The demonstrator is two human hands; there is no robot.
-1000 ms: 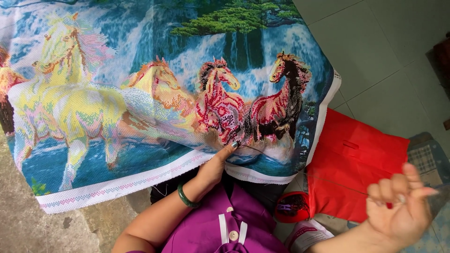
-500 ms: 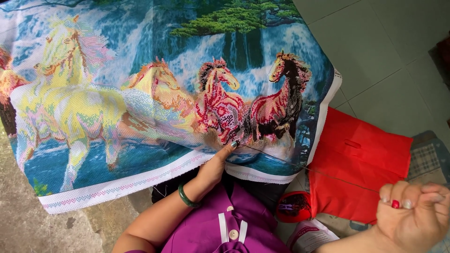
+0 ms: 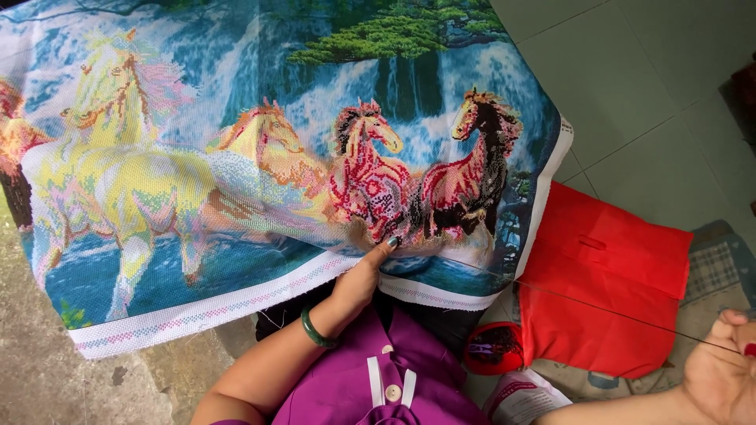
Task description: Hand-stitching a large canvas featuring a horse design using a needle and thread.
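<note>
Left hand [image 3: 358,279] fingertip pressing horse-patterned embroidery cloth [image 3: 260,165] | right hand [image 3: 720,378] pinching taut dark thread [image 3: 598,307]

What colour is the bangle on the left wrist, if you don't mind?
Dark green bangle, seen in the head view.

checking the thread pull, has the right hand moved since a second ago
Yes. The right hand has moved down and to the right, further from the red bag, drawing the thread taut.
</note>
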